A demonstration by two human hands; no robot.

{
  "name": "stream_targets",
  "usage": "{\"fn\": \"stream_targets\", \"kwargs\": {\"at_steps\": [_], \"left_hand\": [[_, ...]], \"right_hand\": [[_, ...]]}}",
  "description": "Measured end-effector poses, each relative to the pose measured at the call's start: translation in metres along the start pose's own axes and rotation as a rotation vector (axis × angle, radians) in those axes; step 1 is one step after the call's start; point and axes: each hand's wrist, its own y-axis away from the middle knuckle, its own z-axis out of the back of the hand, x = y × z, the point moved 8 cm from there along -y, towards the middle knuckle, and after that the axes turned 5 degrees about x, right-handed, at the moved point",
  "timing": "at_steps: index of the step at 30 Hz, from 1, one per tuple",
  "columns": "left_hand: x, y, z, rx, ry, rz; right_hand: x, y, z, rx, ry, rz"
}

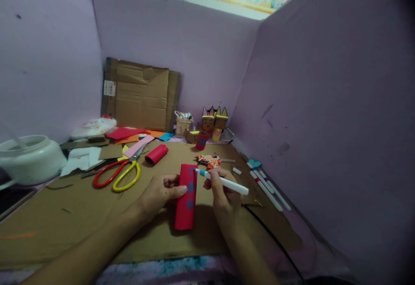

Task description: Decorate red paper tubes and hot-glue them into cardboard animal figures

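My left hand (162,192) is closed on a red paper-covered tube (185,216), its thumb lying across the front. Purple-blue dots run in a column down the tube's face. In my right hand (225,190) is a white marker (231,185) with a blue band, gripped like a pen. Its tip touches or nearly touches the topmost dot near the tube's upper end. A small white cap (236,171) lies just beyond my right hand. Behind the fingers is a colourful patterned piece (209,160), partly hidden.
Red-and-yellow-handled scissors (125,172) and a shorter red tube (157,154) lie to the left. Several markers (267,185) line the right wall. Cardboard cat figures (214,121) and a pencil holder (183,124) stand at the back. A white pot (30,159) is far left, near coloured paper (126,133).
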Motion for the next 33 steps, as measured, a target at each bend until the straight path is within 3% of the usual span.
{"fn": "stream_targets", "kwargs": {"at_steps": [8,20,33], "left_hand": [[0.0024,-0.0007,0.0005,0.005,0.021,0.013],[0.0025,-0.0013,-0.0002,0.006,0.022,0.013],[0.0043,-0.0011,0.0015,0.010,0.018,0.010]], "right_hand": [[0.0014,0.0008,-0.0009,0.049,0.017,-0.024],[0.0028,0.0010,0.0047,-0.033,-0.043,0.021],[-0.0009,0.0007,0.0012,0.022,0.002,-0.014]]}}
